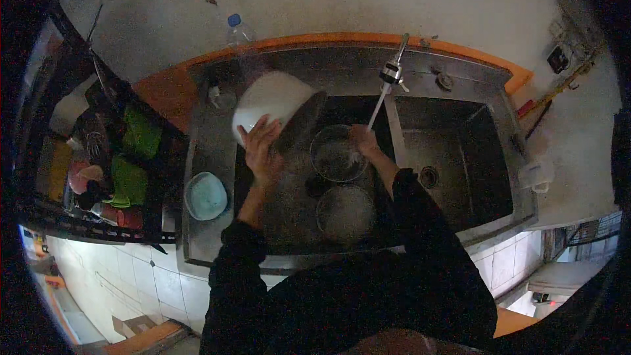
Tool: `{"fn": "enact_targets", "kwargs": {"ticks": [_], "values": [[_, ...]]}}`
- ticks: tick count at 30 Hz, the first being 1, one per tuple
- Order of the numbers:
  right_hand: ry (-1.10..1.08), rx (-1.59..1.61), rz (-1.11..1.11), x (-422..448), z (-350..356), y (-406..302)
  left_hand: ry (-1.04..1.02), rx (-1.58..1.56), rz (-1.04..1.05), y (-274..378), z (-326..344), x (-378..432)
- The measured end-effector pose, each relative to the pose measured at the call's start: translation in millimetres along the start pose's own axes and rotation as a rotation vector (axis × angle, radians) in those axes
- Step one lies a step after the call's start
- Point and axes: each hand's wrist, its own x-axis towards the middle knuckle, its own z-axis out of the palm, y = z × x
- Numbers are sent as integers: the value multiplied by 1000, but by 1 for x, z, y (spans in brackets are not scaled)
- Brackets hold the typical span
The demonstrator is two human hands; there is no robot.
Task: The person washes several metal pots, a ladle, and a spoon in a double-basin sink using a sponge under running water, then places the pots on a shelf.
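A large white bowl (270, 101) tilts over the left basin of a steel double sink, its outer side towards the left. My left hand (262, 153) lies against that outer side with fingers spread, bracing it. Water streams from the faucet (391, 73) onto my right hand (364, 140), whose fingers curl at the rim of a round clear bowl (337, 158). Blur and dim light hide whether these fingers grip the rim. Nearer to me, a second round vessel (346, 212) sits in the same basin.
The right basin (443, 158) shows its drain. A pale blue container (206, 196) rests on the left ledge, near a clear cup (222, 97). Behind stands a blue-capped plastic bottle (239, 29). A dark rack (162, 207) at left holds green baskets (129, 180) and utensils.
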Motion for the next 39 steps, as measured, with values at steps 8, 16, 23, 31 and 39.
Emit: {"fn": "enact_targets", "kwargs": {"ticks": [8, 16, 23, 31, 39], "values": [[-70, -812, -244, 66, -28, -24, 129, -569, -689, -3, 113, -77], [61, -958, -112, 33, -78, 32, 144, -992, -868, 57, 172, -49], [15, -247, 142, -18, 53, 4, -49, -1101, -1135, 45, 132, -68], [61, -932, -51, -59, 55, -130, -136, -1245, -1151, 84, 120, -1], [-197, -1481, 276, -101, 16, -198, -393, -1360, -1459, 144, 142, 10]]}}
